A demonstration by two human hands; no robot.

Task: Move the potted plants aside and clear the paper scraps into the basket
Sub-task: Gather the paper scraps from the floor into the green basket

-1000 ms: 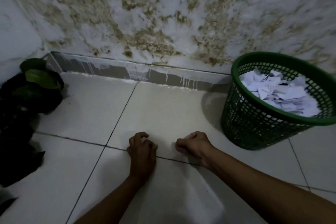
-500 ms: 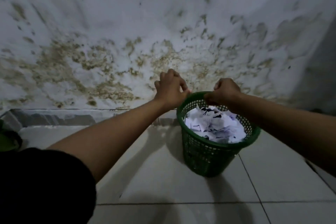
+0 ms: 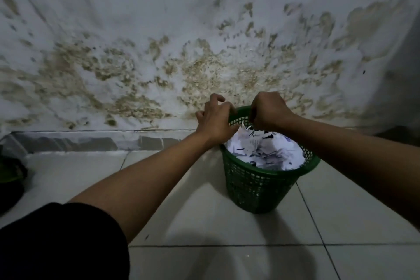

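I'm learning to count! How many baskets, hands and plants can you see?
Basket: 1
Hands: 2, left hand and right hand
Plant: 1, partly cut off at the left edge
Total: 4

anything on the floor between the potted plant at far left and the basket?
Head view: only bare floor tile between the potted plant and the green basket; the left forearm crosses above it. No paper scraps visible there.
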